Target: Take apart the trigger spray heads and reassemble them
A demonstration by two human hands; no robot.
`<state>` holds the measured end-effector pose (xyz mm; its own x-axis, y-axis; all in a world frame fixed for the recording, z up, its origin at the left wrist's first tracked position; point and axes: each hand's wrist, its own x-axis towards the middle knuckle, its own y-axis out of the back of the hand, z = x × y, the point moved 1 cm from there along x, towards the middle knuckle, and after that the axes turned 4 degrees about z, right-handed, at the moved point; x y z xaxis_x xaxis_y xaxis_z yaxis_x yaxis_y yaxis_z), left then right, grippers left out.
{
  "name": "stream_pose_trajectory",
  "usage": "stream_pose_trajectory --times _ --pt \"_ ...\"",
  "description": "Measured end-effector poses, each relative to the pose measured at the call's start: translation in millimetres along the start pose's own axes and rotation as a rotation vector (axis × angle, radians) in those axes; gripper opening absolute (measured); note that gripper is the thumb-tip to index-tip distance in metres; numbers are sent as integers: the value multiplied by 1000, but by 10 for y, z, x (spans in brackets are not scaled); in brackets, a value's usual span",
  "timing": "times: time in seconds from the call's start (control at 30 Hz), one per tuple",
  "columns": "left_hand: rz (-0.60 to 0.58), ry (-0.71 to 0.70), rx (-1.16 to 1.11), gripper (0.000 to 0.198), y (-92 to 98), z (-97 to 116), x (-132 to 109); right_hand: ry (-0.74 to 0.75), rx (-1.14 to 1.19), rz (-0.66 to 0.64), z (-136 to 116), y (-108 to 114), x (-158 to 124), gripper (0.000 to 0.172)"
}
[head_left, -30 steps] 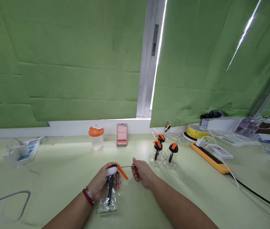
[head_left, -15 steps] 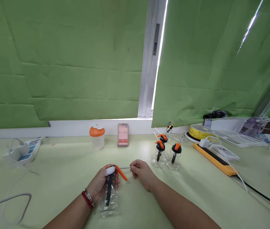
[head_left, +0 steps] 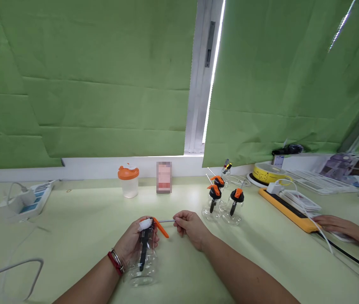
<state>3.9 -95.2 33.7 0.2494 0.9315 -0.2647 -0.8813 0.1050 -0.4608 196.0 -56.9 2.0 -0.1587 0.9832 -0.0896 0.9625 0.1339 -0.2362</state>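
Note:
My left hand, with white tape around a finger or thumb, is wrapped around the upper part of a clear bottle. The bottle leans a little and has a long black strip down its side. An orange lever sticks out at its top, angled down to the right. From that top a thin metal rod runs sideways to my right hand, whose thumb and fingers pinch its end. Beyond my right hand stand several similar bottles with black caps and orange levers, two with thin rods pointing up.
An orange-lidded cup and a phone stand at the back. To the right are an orange power strip, a yellow round case and another person's hand. A white power strip lies left, near a loose grey cable.
Another person's hand has come in at the right beside the orange power strip. My hands keep the same grips on the bottle and rod; the view has shifted slightly.

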Motion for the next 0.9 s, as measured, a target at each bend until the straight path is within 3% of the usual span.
stream_pose_trajectory --times 0.17,0.4,0.57,0.7,0.9 --pt "20 5 -19 16 14 -1 13 -22 29 15 0 -12 2 36" --pt "9 38 -72 18 78 -23 52 132 -3 56 25 7 40 28" --pt "33 61 -98 18 142 -12 109 103 -16 19 31 10 84 35" --pt "39 52 -91 15 138 22 175 66 -85 8 30 -8 208 34" --pt "64 133 -101 26 160 130 390 165 -8 68 63 -19 427 31"
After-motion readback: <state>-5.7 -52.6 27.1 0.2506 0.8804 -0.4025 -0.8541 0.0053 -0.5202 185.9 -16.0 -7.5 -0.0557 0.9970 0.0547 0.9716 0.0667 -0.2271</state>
